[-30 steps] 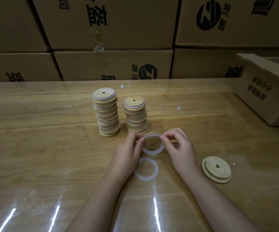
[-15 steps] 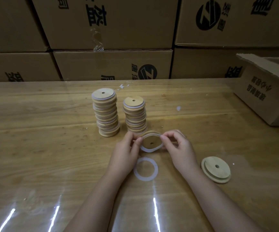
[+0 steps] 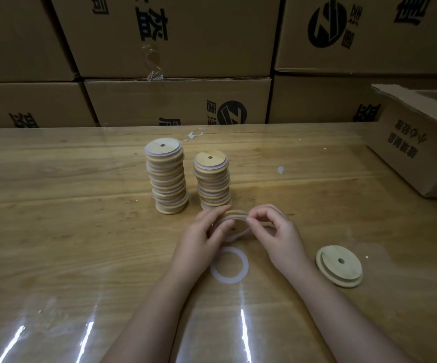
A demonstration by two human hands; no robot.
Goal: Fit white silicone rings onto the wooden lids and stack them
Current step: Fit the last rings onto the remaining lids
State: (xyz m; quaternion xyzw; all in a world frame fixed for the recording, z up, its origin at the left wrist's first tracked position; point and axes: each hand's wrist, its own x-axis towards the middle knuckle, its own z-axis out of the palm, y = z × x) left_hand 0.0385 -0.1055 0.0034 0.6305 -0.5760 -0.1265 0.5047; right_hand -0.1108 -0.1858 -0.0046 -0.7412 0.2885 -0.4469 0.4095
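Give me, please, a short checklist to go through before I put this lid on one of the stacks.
1. Ring seated all round the held lid: cannot tell. The white ring shows on it, but the left hand and the right hand cover parts of it.
2. Grip: ok. The left hand holds the lid and the right hand pinches the ring at its edge.
3. Top of the shorter stack free: ok.
4. Stacks standing: ok, though the lids in the taller stack sit unevenly.
5. Next parts ready: ok. A loose ring and a bare lid lie on the table.
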